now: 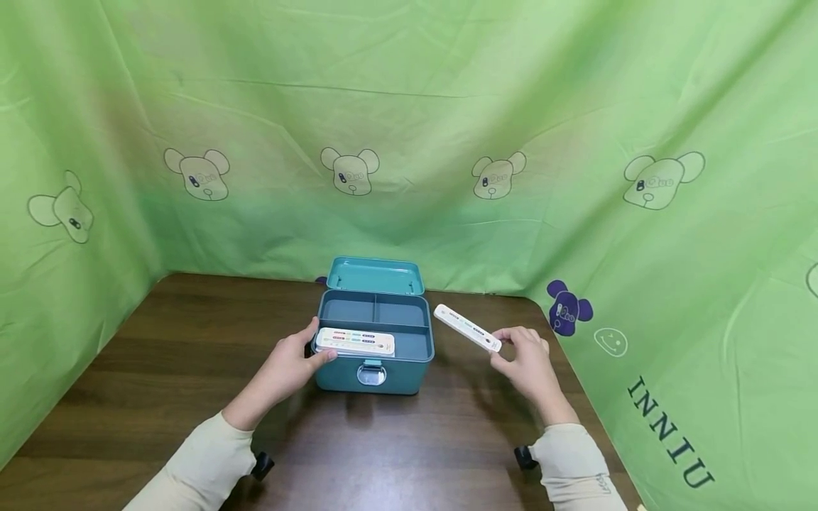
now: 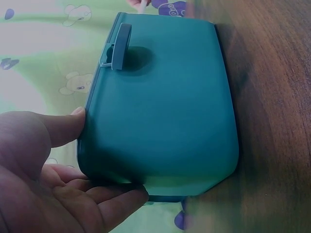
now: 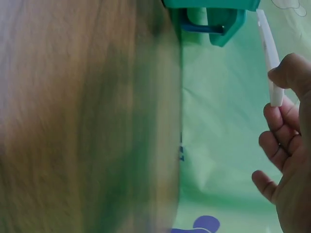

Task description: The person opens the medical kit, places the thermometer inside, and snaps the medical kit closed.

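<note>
A teal storage box [image 1: 399,380] stands on the table, its lid [image 1: 375,275] raised at the back. My left hand [image 1: 287,363] grips its front left corner, thumb at the upper edge and fingers along the side [image 2: 116,185]. Inside, at the front left, slim white cases [image 1: 355,341] with small coloured print lie stacked. To the right of the box, my right hand [image 1: 527,360] pinches one end of another slim white case [image 1: 468,328] between thumb and fingers. In the right wrist view this case [image 3: 268,53] appears edge-on, its far end pointing toward the box.
Dividers [image 1: 375,309] split the back of the box into two compartments. A latch [image 1: 372,373] sits on its front wall. The brown wooden table [image 1: 211,348] is bordered by a green curtain [image 1: 409,227] with printed bear heads behind and at both sides.
</note>
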A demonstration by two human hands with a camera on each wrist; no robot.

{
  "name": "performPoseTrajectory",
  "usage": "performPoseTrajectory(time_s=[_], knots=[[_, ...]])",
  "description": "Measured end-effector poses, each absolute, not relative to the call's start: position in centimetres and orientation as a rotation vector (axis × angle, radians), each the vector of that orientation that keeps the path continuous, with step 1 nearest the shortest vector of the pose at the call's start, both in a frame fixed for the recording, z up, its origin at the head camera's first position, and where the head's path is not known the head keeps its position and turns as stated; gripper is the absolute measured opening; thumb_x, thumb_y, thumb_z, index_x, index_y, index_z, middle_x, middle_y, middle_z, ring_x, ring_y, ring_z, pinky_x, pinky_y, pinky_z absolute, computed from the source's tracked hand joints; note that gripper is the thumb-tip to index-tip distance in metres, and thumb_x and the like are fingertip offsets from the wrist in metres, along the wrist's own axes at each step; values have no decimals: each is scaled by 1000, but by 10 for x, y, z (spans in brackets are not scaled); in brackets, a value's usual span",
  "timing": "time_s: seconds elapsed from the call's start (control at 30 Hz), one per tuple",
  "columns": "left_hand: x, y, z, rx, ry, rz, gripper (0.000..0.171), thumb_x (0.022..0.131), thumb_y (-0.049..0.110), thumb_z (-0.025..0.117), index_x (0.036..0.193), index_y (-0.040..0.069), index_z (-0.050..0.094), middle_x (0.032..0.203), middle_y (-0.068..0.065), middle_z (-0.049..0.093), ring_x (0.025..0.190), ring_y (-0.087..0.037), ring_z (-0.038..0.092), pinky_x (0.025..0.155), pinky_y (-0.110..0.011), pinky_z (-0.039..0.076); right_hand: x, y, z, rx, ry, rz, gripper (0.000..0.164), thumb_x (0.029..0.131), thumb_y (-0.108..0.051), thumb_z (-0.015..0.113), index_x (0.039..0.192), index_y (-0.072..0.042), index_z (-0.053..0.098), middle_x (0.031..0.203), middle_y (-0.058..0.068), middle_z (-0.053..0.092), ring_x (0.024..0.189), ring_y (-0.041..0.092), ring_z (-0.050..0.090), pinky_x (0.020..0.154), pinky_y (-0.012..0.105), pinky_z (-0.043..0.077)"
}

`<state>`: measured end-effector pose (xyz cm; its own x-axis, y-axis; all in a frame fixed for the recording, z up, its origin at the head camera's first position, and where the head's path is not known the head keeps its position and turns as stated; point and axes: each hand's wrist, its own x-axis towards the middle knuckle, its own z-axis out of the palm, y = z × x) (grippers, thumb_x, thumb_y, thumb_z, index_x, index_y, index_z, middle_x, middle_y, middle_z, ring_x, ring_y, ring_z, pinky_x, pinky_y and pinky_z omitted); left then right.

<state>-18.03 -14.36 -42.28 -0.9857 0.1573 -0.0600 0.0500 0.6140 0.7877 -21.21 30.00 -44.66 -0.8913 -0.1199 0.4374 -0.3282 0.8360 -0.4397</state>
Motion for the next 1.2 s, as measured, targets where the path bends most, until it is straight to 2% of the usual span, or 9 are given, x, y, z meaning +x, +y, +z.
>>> performPoseTrajectory(time_s=[0.27,0.63,1.2], knots=[[-180,-143,-423,174,2708,1315,86,100,39,67,161,-1,22,163,-22,34,148,-40,37,115,-58,38,-214,304,-427,563,-2559,813,29,77,-2,79,105,-6,71,102,8,71,103,26,54,94,44,32],[-179,-142,-422,175,2705,1321,86,100,37,68,161,-1,22,162,-22,34,147,-39,39,115,-58,39,-221,293,-403,823,-2634,766,30,77,-4,80,104,-15,72,105,-4,70,105,19,56,97,42,37],[-180,-144,-421,224,2747,1306,83,100,35,69,159,-4,26,159,-24,38,145,-39,41,113,-56,41,-242,260,-382,983,-2693,606,29,78,-9,82,105,-14,73,108,-1,71,109,24,57,97,47,38]])
